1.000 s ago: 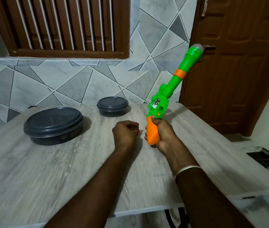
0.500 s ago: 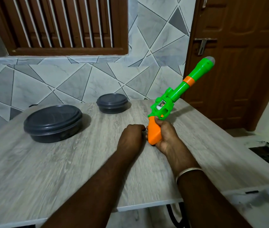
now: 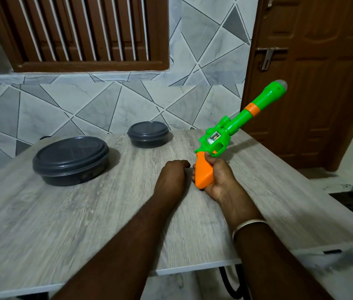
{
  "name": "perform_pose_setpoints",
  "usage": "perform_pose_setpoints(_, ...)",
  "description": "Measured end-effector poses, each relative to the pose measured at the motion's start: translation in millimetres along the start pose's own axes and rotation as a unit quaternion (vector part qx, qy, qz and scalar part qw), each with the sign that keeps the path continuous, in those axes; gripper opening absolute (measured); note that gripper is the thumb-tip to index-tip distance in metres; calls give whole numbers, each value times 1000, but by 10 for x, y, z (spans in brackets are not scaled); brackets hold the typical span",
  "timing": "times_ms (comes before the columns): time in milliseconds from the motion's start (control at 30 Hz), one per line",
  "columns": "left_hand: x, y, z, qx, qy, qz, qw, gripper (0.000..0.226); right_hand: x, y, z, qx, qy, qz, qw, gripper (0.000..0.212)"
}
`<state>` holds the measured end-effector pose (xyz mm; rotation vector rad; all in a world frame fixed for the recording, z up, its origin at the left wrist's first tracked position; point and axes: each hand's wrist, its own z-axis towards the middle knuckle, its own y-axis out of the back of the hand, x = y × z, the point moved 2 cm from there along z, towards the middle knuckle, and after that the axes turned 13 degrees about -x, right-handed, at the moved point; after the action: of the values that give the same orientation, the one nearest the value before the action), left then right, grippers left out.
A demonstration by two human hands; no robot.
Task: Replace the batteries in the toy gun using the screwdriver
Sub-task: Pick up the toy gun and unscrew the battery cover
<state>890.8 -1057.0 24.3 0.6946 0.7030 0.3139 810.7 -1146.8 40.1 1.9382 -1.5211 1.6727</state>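
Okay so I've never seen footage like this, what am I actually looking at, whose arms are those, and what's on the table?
There is no machine here. A person wears a camera on the head, looking forward and down, so the two arms reaching in from the bottom are their own. The right hand grips the orange handle of a green toy gun, its barrel pointing up and to the right. The left hand is a closed fist beside it; whether it holds anything is hidden. On the grey table sit a large lidded container and a small one. No screwdriver shows.
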Motion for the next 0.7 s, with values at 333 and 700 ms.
perform_pose_setpoints(333,51,16,4,-33,35,-62,997,35,-6,17,47,0,-14,11,1000,35)
perform_pose_setpoints(700,459,575,86,-347,246,-292,857,26,51,160,31,25,-32,67,997,25)
